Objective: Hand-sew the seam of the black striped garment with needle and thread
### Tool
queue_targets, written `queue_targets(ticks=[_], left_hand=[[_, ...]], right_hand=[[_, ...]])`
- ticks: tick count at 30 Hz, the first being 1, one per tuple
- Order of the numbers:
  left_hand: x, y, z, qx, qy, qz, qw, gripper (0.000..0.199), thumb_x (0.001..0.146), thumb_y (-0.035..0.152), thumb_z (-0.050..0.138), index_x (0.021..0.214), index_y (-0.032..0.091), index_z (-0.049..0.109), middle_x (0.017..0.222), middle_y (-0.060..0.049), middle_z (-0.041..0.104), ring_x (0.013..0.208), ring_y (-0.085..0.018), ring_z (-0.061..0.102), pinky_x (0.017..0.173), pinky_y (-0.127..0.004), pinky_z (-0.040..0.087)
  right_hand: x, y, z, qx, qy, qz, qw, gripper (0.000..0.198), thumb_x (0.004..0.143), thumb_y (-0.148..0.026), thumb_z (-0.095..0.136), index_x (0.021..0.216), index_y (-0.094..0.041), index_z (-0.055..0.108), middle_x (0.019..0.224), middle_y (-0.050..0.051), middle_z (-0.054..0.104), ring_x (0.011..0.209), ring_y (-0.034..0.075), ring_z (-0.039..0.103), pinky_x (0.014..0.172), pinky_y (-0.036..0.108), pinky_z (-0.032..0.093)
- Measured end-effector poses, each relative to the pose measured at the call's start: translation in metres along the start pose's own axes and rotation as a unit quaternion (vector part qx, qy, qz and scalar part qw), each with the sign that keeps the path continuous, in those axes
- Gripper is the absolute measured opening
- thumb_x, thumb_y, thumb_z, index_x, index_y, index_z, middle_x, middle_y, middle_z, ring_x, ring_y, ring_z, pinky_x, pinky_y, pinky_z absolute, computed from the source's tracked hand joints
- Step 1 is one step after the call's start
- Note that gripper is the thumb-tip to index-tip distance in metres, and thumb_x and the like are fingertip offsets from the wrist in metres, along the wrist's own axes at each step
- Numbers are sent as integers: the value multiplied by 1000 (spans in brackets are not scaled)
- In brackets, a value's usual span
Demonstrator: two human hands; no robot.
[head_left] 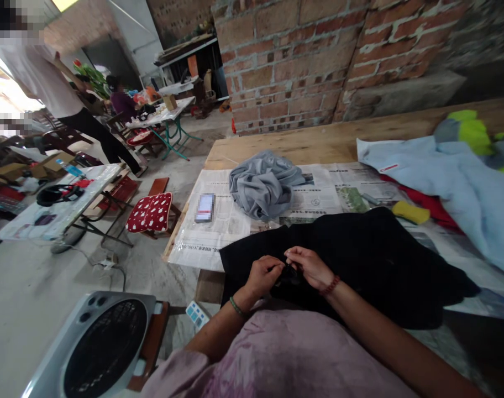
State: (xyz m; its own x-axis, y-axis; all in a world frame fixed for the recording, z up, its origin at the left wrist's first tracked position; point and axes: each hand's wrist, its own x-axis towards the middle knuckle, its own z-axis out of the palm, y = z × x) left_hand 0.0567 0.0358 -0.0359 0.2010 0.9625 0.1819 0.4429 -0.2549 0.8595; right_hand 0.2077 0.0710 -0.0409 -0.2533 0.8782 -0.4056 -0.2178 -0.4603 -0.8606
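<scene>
A large piece of black cloth (360, 249) lies across the front of the table and hangs over its near edge. My left hand (265, 275), with a green bracelet at the wrist, is closed in a pinch on a small bunched dark part of this cloth. Close beside it, my right hand (310, 268) has thumb and forefinger pressed together, a red beaded bracelet behind it. Whatever sits between the right fingertips is too small to make out. Just beyond the cloth rests a crumpled grey garment (262, 185).
Newspaper (235, 232) covers the wooden table (243, 146). On it are a phone (205, 207), a yellow sponge (410, 212) and a light blue garment (442, 171). At lower left stands a round-topped fan (106, 342), near a red cushioned stool (149, 213). A person (40, 72) stands farther back.
</scene>
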Motion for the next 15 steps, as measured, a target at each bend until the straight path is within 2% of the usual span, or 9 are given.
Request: queue_targets(ticks=[6, 9, 15], left_hand=[[0, -5, 9, 49, 14, 51, 997, 30, 66, -3, 49, 74, 19, 68, 79, -2, 68, 77, -13, 60, 73, -25, 49], [0, -5, 10, 49, 3, 72, 996, 26, 68, 0, 50, 70, 19, 68, 75, -2, 67, 74, -13, 60, 71, -25, 49], [-1, 3, 3, 50, 31, 49, 997, 25, 71, 4, 49, 80, 18, 68, 79, -4, 67, 77, -14, 60, 73, -27, 48]], right_hand=[[0, 0, 1, -11, -2, -14, 1000, 24, 53, -34, 72, 61, -15, 58, 51, -3, 53, 44, 5, 41, 46, 21, 28], [2, -2, 0, -1, 11, -8, 1000, 25, 51, -33, 73, 60, -15, 59, 49, -3, 54, 44, 6, 41, 46, 21, 28], [2, -5, -1, 36, 27, 2, 999, 27, 49, -32, 74, 63, -15, 59, 51, -2, 56, 43, 5, 42, 45, 21, 29]])
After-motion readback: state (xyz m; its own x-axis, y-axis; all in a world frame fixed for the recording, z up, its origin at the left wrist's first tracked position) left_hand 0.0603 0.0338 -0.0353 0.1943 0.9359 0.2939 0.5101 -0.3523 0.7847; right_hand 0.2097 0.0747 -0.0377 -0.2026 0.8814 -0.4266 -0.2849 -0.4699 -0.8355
